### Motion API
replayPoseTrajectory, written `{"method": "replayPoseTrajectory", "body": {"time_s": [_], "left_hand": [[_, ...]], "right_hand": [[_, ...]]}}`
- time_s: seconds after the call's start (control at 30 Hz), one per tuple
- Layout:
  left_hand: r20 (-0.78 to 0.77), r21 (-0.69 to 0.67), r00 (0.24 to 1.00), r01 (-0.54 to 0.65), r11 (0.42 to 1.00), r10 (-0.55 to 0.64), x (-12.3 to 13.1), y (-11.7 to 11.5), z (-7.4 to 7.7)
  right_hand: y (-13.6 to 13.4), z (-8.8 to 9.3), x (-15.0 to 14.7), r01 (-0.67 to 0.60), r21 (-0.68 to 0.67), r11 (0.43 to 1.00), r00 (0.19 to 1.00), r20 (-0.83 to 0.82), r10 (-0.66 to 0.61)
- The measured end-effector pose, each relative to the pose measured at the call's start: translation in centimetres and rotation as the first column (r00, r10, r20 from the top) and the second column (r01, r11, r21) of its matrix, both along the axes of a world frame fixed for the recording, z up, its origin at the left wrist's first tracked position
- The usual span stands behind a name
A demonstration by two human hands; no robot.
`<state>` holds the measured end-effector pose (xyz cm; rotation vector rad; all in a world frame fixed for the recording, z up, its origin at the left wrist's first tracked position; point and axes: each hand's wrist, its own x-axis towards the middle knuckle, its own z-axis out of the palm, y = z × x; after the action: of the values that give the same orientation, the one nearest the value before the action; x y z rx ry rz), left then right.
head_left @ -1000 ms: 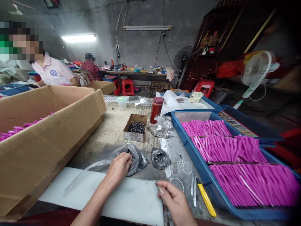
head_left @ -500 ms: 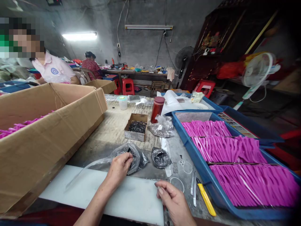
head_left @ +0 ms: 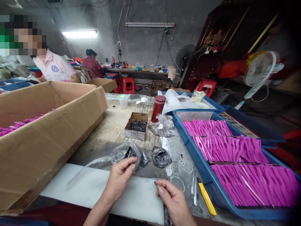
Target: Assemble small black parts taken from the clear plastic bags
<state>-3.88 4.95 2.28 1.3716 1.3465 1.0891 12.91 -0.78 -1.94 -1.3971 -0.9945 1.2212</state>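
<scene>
My left hand (head_left: 122, 177) is closed in a pinch just in front of an open clear plastic bag (head_left: 117, 153) with small dark pieces inside. Whatever lies between its fingertips is too small to name. My right hand (head_left: 174, 199) is pinched too, over the right end of a whitish flat sheet (head_left: 82, 183); a tiny dark bit shows at its fingertips. A smaller bag of black pieces (head_left: 161, 157) lies beyond the gap between my hands. Farther back, a small cardboard box (head_left: 135, 134) holds many black pieces.
A large cardboard box (head_left: 51, 125) with pink parts stands left. At right, a blue tray (head_left: 188, 149) holds rows of pink pieces (head_left: 240, 149). A yellow-handled tool (head_left: 207, 199), rubber bands (head_left: 188, 167) and a red canister (head_left: 158, 108) share the table. A person (head_left: 55, 67) sits beyond.
My left hand has drawn back from the mouth of the clear bag, slightly toward me and to the right, fingers still pinched. My right hand stays nearly in place.
</scene>
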Motion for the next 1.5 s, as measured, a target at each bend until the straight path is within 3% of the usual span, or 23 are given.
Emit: {"method": "replayPoseTrajectory", "body": {"time_s": [0.13,0.3,0.47,0.67,0.83,0.97,1.13,1.3,1.4,1.5], "left_hand": [[0.271,-0.222,0.963,0.068,0.973,-0.006,1.2,-1.4,0.1],[0.4,-0.303,0.917,0.14,0.943,-0.008,2.6,-2.5,-0.7],[0.401,-0.197,0.916,0.106,0.975,-0.019,3.6,-3.1,-1.0],[0.583,-0.232,0.813,0.172,0.957,-0.005,4.6,-3.8,-1.9],[0.485,-0.16,0.874,0.126,0.979,-0.033,4.8,-3.7,-2.3],[0.38,-0.028,0.923,0.084,0.996,-0.068,4.9,-3.6,-2.4],[0.238,0.063,0.968,0.068,0.996,-0.081,4.9,-3.6,-2.1],[0.151,0.077,0.985,0.076,0.994,-0.087,4.3,-3.3,-1.9],[0.138,0.061,0.986,0.088,0.994,-0.096,4.2,-3.2,-2.1],[0.129,0.055,0.986,0.094,0.994,-0.101,4.1,-3.2,-2.3]], "right_hand": [[0.0,0.6,0.0,-0.091,0.023,0.996,0.996,0.026,0.091],[0.0,1.1,-0.3,-0.146,0.067,0.987,0.989,0.044,0.143],[0.0,1.4,-0.7,-0.137,0.089,0.987,0.99,-0.012,0.138],[0.2,2.1,-1.2,-0.156,0.068,0.985,0.965,-0.203,0.167],[0.5,1.5,-1.2,-0.111,0.007,0.994,0.943,-0.314,0.107],[0.5,1.1,-1.1,-0.071,-0.004,0.998,0.956,-0.286,0.067],[0.7,1.4,-0.9,-0.082,0.014,0.997,0.984,-0.158,0.083],[2.7,2.1,1.3,-0.057,0.104,0.993,0.983,0.178,0.038],[4.8,2.3,2.8,-0.078,0.147,0.986,0.889,0.458,0.002],[6.8,2.3,3.3,-0.193,0.161,0.968,0.676,0.737,0.012]]}}
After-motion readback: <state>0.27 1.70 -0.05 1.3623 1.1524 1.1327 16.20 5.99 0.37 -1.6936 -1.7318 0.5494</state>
